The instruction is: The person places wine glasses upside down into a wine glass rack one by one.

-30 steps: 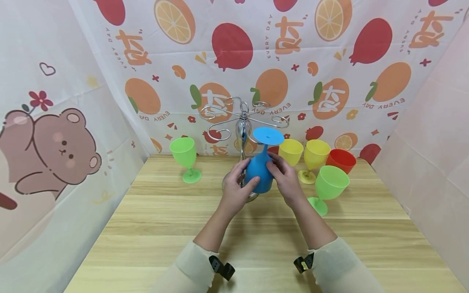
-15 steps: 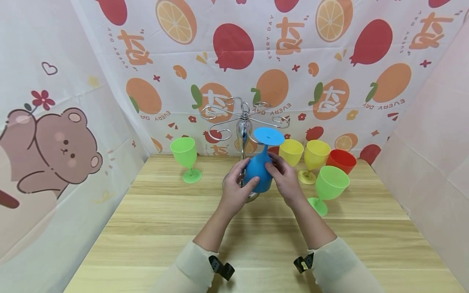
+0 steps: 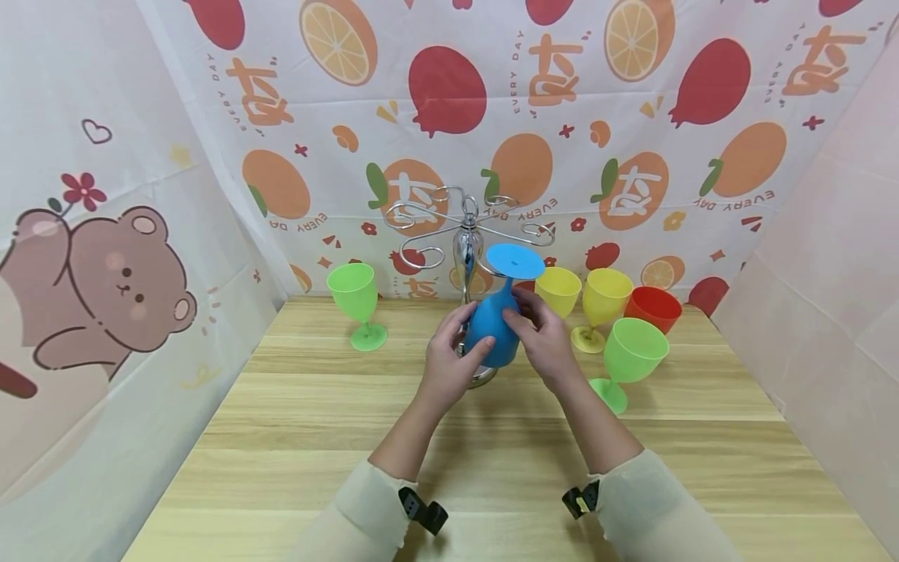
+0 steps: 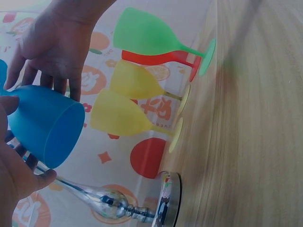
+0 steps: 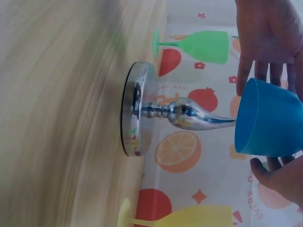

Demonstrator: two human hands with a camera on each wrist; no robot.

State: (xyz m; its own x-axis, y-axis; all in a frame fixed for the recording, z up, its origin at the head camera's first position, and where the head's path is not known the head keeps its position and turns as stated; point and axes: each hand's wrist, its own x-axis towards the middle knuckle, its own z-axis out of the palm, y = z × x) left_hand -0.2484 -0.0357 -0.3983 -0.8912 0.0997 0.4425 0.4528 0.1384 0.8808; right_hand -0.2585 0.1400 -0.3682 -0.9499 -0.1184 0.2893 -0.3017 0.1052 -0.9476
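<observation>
Behind the blue goblet point(image 3: 494, 318), the metal stand point(image 3: 467, 251) is partly hidden.

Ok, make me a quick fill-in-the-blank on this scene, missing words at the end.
1. The held goblet, between the left hand and right hand, is coloured ____.
2. Its mouth points ____.
3. The lone goblet on the other side of the rack from the yellow ones is coloured ____.
4. In the head view, the red goblet is to the rack's ____.

Missing words: blue; down; green; right.
</observation>
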